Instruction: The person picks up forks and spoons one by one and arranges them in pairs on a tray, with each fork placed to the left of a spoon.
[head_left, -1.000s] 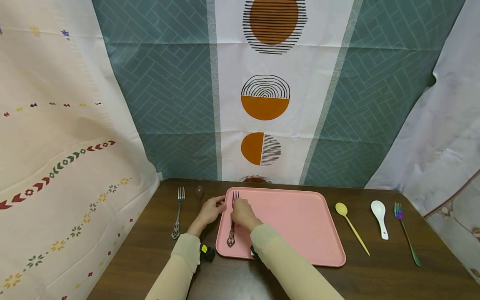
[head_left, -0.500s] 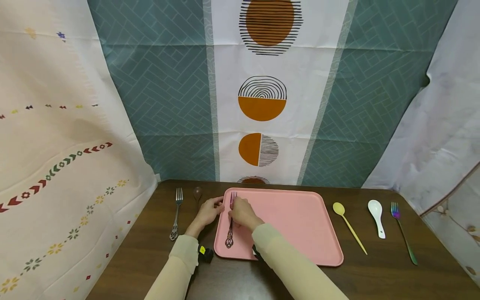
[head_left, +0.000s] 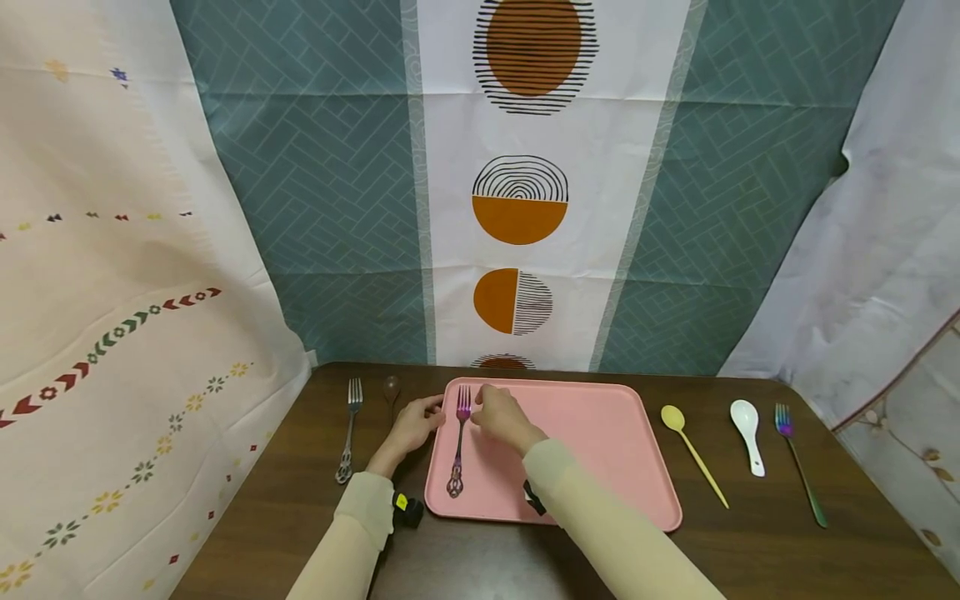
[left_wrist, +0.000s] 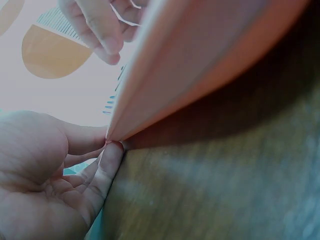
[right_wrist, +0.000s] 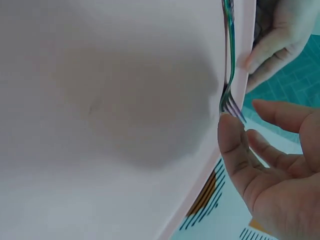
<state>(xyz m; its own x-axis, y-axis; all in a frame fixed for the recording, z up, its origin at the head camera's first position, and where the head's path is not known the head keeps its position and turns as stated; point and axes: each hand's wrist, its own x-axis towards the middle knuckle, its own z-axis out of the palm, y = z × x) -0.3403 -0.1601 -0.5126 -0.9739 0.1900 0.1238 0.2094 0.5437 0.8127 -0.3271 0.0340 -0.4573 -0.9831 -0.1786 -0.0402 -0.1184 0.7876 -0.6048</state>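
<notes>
Hands meet at the left edge of a pink tray (head_left: 585,450) that sits on a dark wooden table (head_left: 285,517). The left hand (head_left: 414,423) rests against the tray's left rim, fingers loosely extended and touching the edge; the left wrist view shows the fingertips (left_wrist: 111,152) pressed right at the corner where the rim meets the wood, gripping nothing. The right hand (head_left: 501,414) hovers above the tray near its far left corner, fingers relaxed and slightly spread, holding nothing — in the right wrist view its thumb (right_wrist: 231,145) sits just beside the tines without closing on them.

On the tray, close along its left side, lies an iridescent fork (head_left: 457,446) with an ornate handle, tines pointing away from the person and purple in the head view; it lies free of both hands.

Left of the tray, on the bare wood, a silver fork (head_left: 347,429) with a decorated handle lies parallel to the tray, and a dark brown spoon (head_left: 391,390) lies between it and the left hand. Right of the tray, well apart from the hands, lie a yellow spoon (head_left: 693,454), a white ceramic spoon (head_left: 747,435) and a rainbow-coloured fork (head_left: 799,475) — side by side. Patterned cloths hang behind and beside the table.
</notes>
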